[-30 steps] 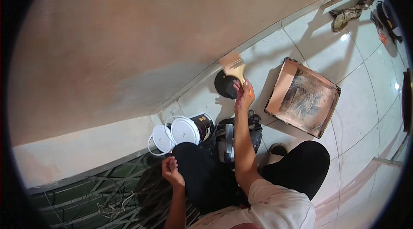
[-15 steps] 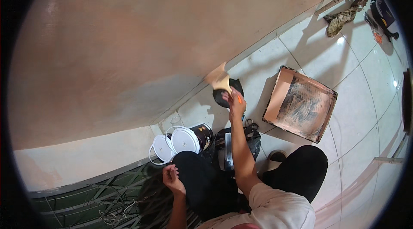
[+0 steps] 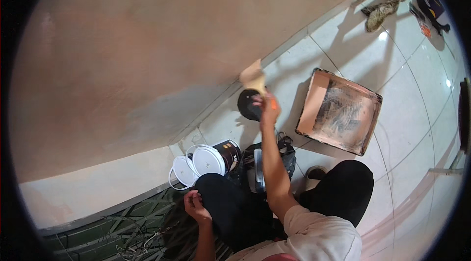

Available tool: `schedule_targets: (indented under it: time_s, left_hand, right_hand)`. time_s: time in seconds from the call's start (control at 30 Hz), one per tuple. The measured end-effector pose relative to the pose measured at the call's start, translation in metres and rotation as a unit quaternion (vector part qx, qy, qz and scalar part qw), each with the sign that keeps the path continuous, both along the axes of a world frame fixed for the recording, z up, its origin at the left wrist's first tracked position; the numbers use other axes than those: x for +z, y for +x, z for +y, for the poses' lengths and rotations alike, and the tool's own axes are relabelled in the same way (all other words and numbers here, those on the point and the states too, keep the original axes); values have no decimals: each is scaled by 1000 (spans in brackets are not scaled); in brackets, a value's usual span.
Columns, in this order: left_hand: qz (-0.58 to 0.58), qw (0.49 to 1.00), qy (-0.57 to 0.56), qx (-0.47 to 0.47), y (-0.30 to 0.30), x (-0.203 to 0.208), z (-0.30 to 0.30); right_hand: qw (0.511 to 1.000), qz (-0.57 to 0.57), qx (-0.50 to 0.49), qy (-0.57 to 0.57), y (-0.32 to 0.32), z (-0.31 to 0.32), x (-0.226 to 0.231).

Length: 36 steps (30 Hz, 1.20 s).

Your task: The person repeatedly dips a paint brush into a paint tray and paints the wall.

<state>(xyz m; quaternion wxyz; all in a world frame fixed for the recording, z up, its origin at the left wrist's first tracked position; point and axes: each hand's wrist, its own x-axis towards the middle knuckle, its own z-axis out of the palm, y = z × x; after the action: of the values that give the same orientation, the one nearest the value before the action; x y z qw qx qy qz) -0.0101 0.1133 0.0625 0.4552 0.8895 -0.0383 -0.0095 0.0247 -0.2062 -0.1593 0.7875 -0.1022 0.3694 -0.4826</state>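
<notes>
My right hand (image 3: 269,106) is stretched forward and grips a paintbrush (image 3: 254,78) with an orange handle; its wide bristles, loaded with peach paint, touch the bottom of the peach wall (image 3: 162,40). Just below the brush lies a round black lid (image 3: 247,104) on the tiled floor. My left hand (image 3: 196,206) rests on my left knee, fingers loosely curled with nothing in them. I am crouched in dark trousers.
A paint-stained rectangular tray (image 3: 339,112) lies on the white floor tiles to the right. Two white lidded tubs (image 3: 198,164) and a dark can (image 3: 228,151) stand by my knee. A dark metal grate (image 3: 113,231) is at lower left. Rags and shoes (image 3: 392,3) lie far right.
My right hand has carried the brush from above the black lid up and left to the base of the wall. The left hand stays on the knee.
</notes>
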Motion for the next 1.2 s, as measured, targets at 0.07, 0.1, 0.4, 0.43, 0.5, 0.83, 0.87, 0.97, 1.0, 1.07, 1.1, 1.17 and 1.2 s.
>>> schedule_targets:
  time_s: [0.07, 0.1, 0.4, 0.43, 0.5, 0.83, 0.87, 0.97, 1.0, 1.07, 1.1, 1.17, 1.2]
  left_hand:
    - [-15, 1000, 5, -1, 5, 0, -3]
    - [-12, 1000, 8, -6, 5, -2, 2]
    - [-28, 999, 21, -32, 2, 2, -7]
    - [-42, 998, 35, -42, 3, 3, -2]
    - [-57, 996, 50, -53, 9, 3, 5]
    - [-50, 992, 101, -53, 6, 3, 4]
    - [-64, 992, 100, -41, 8, -2, 3]
    - [-75, 988, 123, -61, 15, -7, 21]
    - [-66, 988, 120, -71, 13, -9, 18]
    - [-86, 986, 74, -122, 13, -2, 16]
    - [-77, 986, 72, -133, 14, -4, 18]
    - [-49, 995, 9, -84, 16, -14, 15]
    - [-41, 995, 2, -93, 14, -14, 13]
  right_hand:
    - [999, -5, 47, 2, 11, 10, 0]
    - [997, -4, 68, 25, 4, 17, -2]
    - [997, 28, 65, -11, 6, 17, 2]
    - [998, 26, 63, -9, 4, 19, 2]
    - [998, 13, 51, 41, -3, 19, 0]
    - [997, 11, 73, 5, -6, 19, 10]
    - [1000, 7, 26, 2, -9, 9, 18]
    - [996, 13, -88, -5, -7, -37, 33]
    - [995, 6, -103, -12, -5, -52, 34]
    - [995, 8, -94, -42, 3, -47, 37]
    - [995, 17, -70, -68, 5, -38, 40]
    - [997, 1, 8, -76, 1, -18, 33]
    - [996, 6, 50, -68, -7, -9, 34]
